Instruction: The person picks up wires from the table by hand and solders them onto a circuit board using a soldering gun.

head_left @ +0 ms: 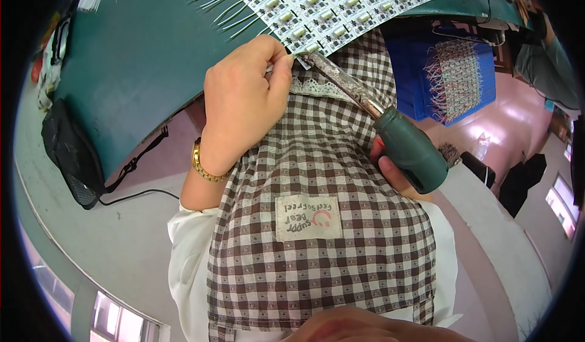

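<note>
Green counter [152, 56] is carrying an LED panel [329, 4] at twelve o'clock; left hand [244, 98] is pinching solder wire [269, 69], right hand [390, 165] is gripping a soldering iron [378, 119] at three o'clock.

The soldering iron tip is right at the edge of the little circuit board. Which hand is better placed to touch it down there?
Probably the right hand: it grips the green handle of the soldering iron, whose tip sits at the circuit board edge. The left hand pinches something small beside the tip.

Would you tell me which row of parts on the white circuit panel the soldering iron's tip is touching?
The soldering iron meets the circuit panel at its nearest row, on the edge by the left hand.
</note>
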Tool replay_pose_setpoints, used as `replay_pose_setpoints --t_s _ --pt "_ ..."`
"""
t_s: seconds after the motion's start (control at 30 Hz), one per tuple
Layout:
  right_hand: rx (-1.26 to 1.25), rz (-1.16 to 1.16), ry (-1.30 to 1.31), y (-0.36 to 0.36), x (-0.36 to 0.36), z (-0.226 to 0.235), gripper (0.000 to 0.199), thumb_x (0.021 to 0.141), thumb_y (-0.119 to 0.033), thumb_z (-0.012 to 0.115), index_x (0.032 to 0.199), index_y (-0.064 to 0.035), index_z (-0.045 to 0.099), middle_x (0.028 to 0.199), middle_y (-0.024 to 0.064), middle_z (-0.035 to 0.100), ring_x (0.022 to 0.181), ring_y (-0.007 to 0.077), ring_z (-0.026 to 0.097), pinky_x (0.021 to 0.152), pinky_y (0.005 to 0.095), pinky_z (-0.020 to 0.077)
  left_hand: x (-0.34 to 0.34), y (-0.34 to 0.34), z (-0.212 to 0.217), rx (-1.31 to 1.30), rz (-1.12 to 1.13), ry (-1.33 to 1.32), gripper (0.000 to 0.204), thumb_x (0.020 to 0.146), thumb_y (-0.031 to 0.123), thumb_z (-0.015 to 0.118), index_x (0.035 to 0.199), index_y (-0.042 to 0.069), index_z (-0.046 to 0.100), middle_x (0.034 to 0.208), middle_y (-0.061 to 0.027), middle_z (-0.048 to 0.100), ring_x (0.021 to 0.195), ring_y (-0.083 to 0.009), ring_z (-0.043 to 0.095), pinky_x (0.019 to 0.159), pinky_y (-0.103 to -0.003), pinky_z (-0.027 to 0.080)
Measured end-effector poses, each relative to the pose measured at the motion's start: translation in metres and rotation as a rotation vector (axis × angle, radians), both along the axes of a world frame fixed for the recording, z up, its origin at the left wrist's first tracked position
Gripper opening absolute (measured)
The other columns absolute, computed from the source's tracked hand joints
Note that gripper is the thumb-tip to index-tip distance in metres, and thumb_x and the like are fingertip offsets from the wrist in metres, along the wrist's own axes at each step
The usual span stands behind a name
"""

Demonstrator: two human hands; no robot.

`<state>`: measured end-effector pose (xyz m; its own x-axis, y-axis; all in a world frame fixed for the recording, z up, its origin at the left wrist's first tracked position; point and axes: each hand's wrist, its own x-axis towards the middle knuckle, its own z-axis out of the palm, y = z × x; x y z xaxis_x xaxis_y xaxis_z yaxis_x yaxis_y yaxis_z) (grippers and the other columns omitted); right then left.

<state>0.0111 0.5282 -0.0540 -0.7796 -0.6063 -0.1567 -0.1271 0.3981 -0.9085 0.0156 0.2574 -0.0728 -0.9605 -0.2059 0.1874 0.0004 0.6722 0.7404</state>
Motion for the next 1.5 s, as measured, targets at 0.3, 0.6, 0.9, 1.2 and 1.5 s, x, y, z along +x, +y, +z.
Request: replay_pose_setpoints --t_s 0.3,0.6,0.9,1.2,1.5 --pt "-0.001 0.029 0.072 0.006 0.003 -0.011 0.023 0.072 -0.007 0.07 0.094 -0.0024 0.063 0.085 0.0105 0.064 0.076 0.0244 0.063 0.067 0.032 0.0501 0.001 0.0 -0.001 -0.005 0.005 -0.009 0.009 0.081 0.012 0.062 0.075 0.005 0.057 0.066 -0.0091 0.059 0.057 -0.0269 0.058 0.051 -0.036 0.043" --pt "-0.143 0.068 0.087 0.008 0.009 -0.012 0.032 0.084 -0.005 0.057 0.115 0.0038 0.053 0.088 0.0087 0.06 0.077 0.015 0.055 0.069 0.0264 0.0437 0.001 -0.001 0.0 -0.003 0.004 -0.011 0.009 0.08 0.012 0.062 0.075 0.006 0.057 0.065 -0.0085 0.059 0.055 -0.0254 0.057 0.05 -0.036 0.042" --pt "-0.149 -0.045 -0.076 0.005 0.009 -0.007 0.023 0.083 0.0 0.057 0.106 0.0008 0.056 0.089 0.0048 0.061 0.078 0.0124 0.056 0.071 0.0236 0.0438 0.001 -0.001 -0.001 -0.009 0.008 -0.019 0.01 0.081 0.012 0.062 0.076 0.006 0.057 0.065 -0.009 0.059 0.055 -0.0256 0.057 0.051 -0.036 0.043" --pt "-0.196 -0.038 0.06 0.002 0.01 -0.002 0.034 0.081 0.004 0.055 0.115 0.0051 0.055 0.091 0.0076 0.061 0.081 0.0134 0.057 0.073 0.0235 0.0452 0.017 0.005 0.008 0.098 0.123 0.119 0.007 0.082 0.005 0.064 0.08 0.002 0.058 0.067 -0.0078 0.056 0.053 -0.0204 0.055 0.05 -0.028 0.043" --pt "-0.068 -0.094 -0.137 0.018 0.012 -0.01 0.031 0.073 -0.011 0.07 0.101 -0.0015 0.061 0.084 0.0062 0.066 0.075 0.0179 0.064 0.069 0.0275 0.0506 0.004 -0.003 0.0 0.066 -0.097 -0.108 0.009 0.083 0.008 0.062 0.08 0.001 0.058 0.065 -0.008 0.056 0.056 -0.014 0.052 0.054 -0.027 0.042"
